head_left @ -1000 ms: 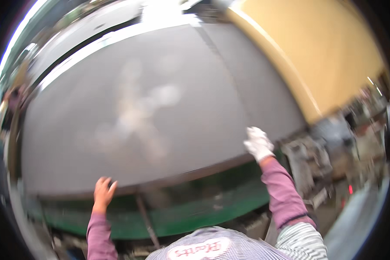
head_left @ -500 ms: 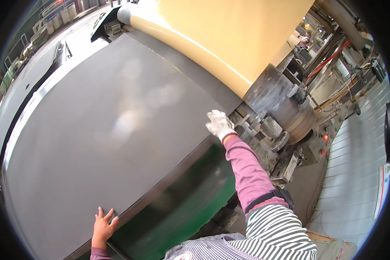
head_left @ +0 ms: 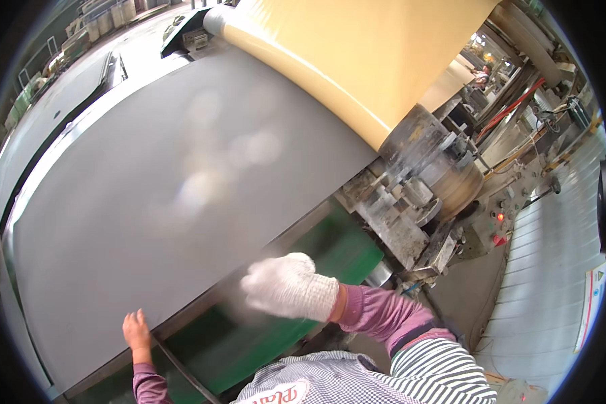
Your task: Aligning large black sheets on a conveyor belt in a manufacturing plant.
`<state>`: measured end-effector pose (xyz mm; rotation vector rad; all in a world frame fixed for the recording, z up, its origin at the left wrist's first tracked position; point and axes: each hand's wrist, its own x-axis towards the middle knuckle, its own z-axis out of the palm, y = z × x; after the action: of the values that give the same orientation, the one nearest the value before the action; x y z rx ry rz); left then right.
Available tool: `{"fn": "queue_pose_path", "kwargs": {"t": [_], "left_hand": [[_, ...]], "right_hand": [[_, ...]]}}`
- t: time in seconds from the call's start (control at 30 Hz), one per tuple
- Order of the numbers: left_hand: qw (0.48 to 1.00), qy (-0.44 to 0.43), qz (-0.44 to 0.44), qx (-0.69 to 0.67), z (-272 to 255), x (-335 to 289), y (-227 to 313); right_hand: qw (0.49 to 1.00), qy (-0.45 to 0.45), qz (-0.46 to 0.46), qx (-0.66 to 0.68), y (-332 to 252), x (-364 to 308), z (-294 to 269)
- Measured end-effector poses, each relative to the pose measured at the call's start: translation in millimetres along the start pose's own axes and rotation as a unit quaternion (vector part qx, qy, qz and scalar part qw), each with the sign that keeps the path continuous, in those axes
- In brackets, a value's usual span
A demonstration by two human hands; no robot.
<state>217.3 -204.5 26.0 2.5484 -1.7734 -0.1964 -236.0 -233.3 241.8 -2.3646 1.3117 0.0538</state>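
A large flat grey sheet (head_left: 141, 202) covers the surface before me, its far right edge meeting a roller wrapped in a glossy yellow sheet (head_left: 303, 74). At the near left edge of the grey sheet, my bare left hand (head_left: 137, 330) touches it, fingers extended and nothing held in them. My right hand (head_left: 289, 286), in a white knit glove, is over the sheet's near edge and the green panel below. Motion blur smears its fingers, so their closing cannot be made out.
Right of the yellow sheet stands a worn metal roller end (head_left: 444, 161) with brackets and bolts. Beyond it is a control panel (head_left: 498, 215) with red lights. A green machine panel (head_left: 262, 330) lies below the grey sheet. Another dark sheet (head_left: 54, 114) is at far left.
My right hand has moved from beside the roller back toward me and leftward. My left hand has shifted slightly left along the edge. The line across the grey sheet near the roller no longer shows.
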Motion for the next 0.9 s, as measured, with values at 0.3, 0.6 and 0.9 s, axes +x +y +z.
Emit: {"fn": "queue_pose_path", "kwargs": {"t": [0.3,0.6,0.9], "left_hand": [[0.992,0.005,0.106,-0.069,-9,-30,12],[0.932,-0.125,0.169,-0.296,-4,-14,47],[0.962,0.008,0.270,-0.050,42,10,-98]], "right_hand": [[0.948,0.011,-0.303,-0.097,-138,4,-106],[0.906,0.031,-0.419,-0.045,-199,-59,-103],[0.928,-0.021,-0.372,-0.008,-169,-86,-106]]}}
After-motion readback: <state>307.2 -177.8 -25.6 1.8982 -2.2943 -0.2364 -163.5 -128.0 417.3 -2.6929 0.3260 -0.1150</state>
